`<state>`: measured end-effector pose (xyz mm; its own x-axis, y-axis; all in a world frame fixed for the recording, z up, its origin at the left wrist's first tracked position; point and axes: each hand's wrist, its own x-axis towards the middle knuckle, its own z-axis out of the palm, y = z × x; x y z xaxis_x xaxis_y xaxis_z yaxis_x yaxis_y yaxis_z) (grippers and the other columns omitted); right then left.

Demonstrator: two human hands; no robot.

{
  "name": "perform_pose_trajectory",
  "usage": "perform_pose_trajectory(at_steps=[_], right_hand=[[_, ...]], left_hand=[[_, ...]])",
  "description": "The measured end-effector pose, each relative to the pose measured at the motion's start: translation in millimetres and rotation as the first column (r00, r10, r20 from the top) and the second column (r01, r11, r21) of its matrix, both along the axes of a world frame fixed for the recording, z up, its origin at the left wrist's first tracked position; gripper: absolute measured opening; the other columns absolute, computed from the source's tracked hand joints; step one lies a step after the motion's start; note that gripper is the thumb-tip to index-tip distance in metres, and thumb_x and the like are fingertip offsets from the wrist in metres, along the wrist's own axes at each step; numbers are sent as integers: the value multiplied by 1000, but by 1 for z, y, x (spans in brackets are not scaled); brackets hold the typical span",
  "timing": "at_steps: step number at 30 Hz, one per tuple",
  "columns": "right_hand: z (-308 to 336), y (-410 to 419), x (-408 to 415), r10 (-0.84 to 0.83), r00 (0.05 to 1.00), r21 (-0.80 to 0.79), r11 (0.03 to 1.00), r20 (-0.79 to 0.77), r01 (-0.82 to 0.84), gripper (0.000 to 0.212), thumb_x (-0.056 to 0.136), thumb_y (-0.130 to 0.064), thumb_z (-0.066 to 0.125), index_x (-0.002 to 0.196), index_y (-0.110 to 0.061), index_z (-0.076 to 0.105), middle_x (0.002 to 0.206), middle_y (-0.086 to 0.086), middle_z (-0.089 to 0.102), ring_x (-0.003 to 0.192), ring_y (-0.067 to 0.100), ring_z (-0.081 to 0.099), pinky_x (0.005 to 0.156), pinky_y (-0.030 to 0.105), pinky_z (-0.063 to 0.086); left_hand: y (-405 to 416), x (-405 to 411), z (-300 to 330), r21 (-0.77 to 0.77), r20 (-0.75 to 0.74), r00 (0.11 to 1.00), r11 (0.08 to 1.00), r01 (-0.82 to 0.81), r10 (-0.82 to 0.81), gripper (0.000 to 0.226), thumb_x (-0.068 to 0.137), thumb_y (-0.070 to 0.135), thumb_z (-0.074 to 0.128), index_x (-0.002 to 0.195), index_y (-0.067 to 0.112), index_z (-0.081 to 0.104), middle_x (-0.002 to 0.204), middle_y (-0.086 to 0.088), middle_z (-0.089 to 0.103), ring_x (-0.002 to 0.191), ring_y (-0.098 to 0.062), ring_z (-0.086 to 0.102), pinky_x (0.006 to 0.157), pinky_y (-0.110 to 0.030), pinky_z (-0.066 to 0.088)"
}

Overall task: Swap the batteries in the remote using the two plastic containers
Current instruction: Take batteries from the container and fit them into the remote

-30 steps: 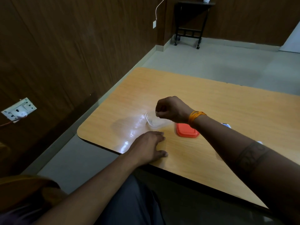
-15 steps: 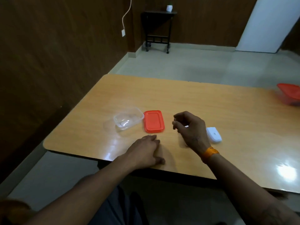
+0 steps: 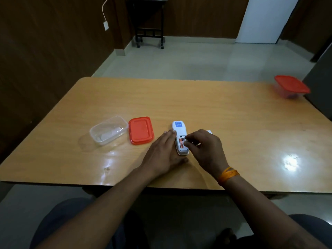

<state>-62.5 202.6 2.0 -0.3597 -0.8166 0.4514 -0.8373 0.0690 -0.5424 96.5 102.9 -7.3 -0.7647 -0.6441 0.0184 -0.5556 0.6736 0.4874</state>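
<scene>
A white remote [image 3: 179,129] lies face down on the wooden table [image 3: 224,114], its battery compartment open. One orange battery [image 3: 180,142] sits in the left slot. My left hand [image 3: 164,152] lies flat, its straight fingers touching the remote's left side. My right hand [image 3: 204,148] has curled fingers that pinch at the right slot, seemingly on a second battery, mostly hidden. Left of the remote stand an open clear container [image 3: 107,130] and its red lid [image 3: 141,130]. A second container with a red lid on [image 3: 291,86] stands at the far right.
A small white piece [image 3: 209,131] peeks out behind my right hand. The table's near edge runs just below my wrists. A dark wooden wall is on the left; a small black stand [image 3: 149,31] and a white door [image 3: 264,20] are beyond the table.
My right hand left the clear container and came to the remote's open compartment. My left hand slid right to rest against the remote. My view swung right.
</scene>
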Motion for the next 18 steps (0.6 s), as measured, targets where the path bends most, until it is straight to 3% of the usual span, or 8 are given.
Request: perform_pose_trajectory(at_steps=[4, 10, 15, 18], right_hand=[[-1, -4, 2, 20, 995, 97, 995, -94, -11, 7, 85, -20, 77, 90, -16, 75, 80, 1, 69, 70, 24, 64, 65, 41, 54], [7, -10, 7, 32, 986, 170, 985, -164, -4, 11, 86, -16, 74, 77, -13, 67, 74, 2, 63, 64, 23, 56, 59, 34, 44], [4, -17, 2, -27, 999, 200, 979, -42, 35, 11, 83, -19, 80, 77, -13, 74, 73, 4, 72, 70, 25, 63, 64, 34, 46], [6, -19, 0, -46, 998, 231, 972, 42, 35, 5, 83, -20, 81, 82, -15, 81, 78, 2, 78, 75, 22, 67, 73, 32, 49]], left_hand=[[-12, -5, -12, -34, -2, 1000, 999, 24, -24, 102, 89, 66, 66, 167, 18, 20, 176, -2, 16, 162, -21, 14, 130, -41, 19], [-15, -11, -14, -41, -16, 1000, 999, 9, -10, 100, 86, 71, 56, 165, 17, 28, 174, -4, 26, 159, -22, 28, 127, -43, 27], [-17, -8, -15, -48, -39, 999, 999, 13, -15, 107, 79, 82, 41, 163, 16, 34, 172, -5, 30, 156, -22, 33, 125, -42, 29], [-18, -9, -18, -62, -39, 999, 998, 13, -15, 106, 79, 82, 43, 163, 18, 33, 172, -3, 29, 156, -21, 33, 124, -42, 30]])
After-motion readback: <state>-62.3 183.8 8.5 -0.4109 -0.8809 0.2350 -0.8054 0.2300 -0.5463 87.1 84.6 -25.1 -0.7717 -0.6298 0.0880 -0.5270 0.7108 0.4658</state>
